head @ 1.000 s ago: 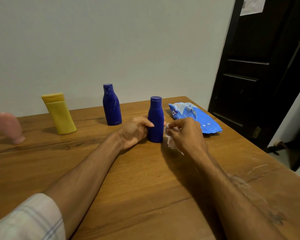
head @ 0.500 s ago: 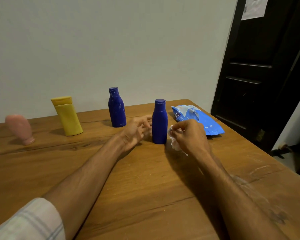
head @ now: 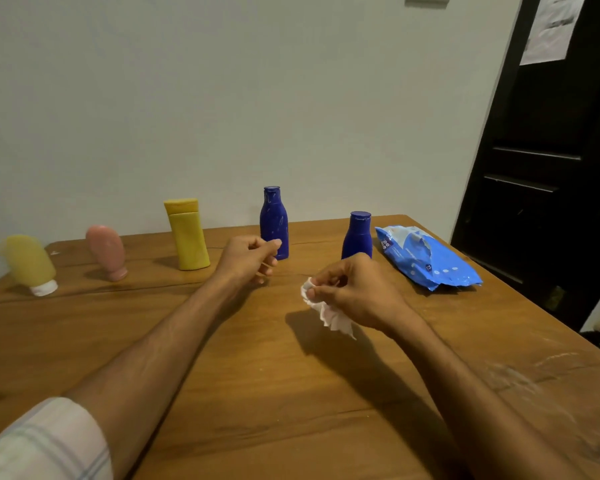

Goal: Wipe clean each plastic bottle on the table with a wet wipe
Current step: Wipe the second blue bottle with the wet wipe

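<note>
I see my right hand [head: 355, 292] above the tabletop [head: 257, 375], fingers bunched tight around a crumpled white wet wipe [head: 326, 311] whose loose end hangs below the palm. My left hand [head: 248, 259] floats further forward, fingers curled loosely inward and holding nothing, just in front of the taller blue bottle [head: 274, 223].

The shorter blue bottle [head: 358, 235] stands upright just behind my right hand, untouched, its lower part hidden by my knuckles. Beside it on the right lies the blue wipe pack [head: 426, 259], flat and torn open at the top.

Going left along the far edge of the tabletop I see a yellow flip-cap bottle [head: 187, 235] upright, then a pink bottle [head: 106, 252] resting on its cap, then a blurred yellow bottle with a white cap [head: 30, 265], also cap-down. All five bottles stand well apart from each other.
</note>
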Tool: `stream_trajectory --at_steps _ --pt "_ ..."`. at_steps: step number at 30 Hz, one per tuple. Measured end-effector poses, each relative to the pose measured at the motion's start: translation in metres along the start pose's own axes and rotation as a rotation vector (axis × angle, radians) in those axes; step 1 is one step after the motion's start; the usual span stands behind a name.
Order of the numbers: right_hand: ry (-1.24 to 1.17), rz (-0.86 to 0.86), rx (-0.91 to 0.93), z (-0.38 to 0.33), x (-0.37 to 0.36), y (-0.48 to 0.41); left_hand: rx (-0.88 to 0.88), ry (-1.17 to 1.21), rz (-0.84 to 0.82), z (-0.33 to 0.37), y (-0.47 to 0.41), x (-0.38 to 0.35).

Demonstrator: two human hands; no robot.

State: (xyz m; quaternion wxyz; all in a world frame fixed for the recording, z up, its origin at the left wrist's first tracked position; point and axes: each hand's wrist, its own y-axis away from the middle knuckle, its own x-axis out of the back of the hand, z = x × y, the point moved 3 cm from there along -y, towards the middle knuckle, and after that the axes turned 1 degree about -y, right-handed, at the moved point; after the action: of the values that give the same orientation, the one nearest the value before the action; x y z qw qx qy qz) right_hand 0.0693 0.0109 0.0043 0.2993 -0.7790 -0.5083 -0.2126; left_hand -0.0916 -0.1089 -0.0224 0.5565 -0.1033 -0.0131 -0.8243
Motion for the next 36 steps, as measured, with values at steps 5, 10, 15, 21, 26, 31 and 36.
stream_trajectory --at_steps 5,10,15,21,26,31,36 --pt "-0.031 0.124 0.026 -0.010 -0.028 -0.024 -0.039 -0.076 0.144 -0.009 -0.013 0.016" --pt "-0.120 0.256 -0.040 -0.003 -0.046 -0.047 -0.077 -0.172 0.162 -0.008 -0.030 0.016" --pt "-0.225 0.321 -0.138 0.009 -0.059 -0.063 -0.095 -0.185 0.110 -0.014 -0.046 0.010" --pt "-0.262 0.347 -0.211 0.018 -0.061 -0.071 -0.081 -0.107 0.006 -0.017 -0.067 0.005" --pt "-0.317 0.347 -0.209 0.019 -0.060 -0.070 -0.064 -0.016 -0.105 -0.017 -0.077 -0.001" --pt "-0.338 0.318 -0.195 0.014 -0.063 -0.070 -0.061 0.030 -0.121 -0.016 -0.081 -0.006" --pt "-0.332 0.314 -0.192 0.011 -0.063 -0.067 -0.059 0.041 -0.073 -0.016 -0.078 -0.008"
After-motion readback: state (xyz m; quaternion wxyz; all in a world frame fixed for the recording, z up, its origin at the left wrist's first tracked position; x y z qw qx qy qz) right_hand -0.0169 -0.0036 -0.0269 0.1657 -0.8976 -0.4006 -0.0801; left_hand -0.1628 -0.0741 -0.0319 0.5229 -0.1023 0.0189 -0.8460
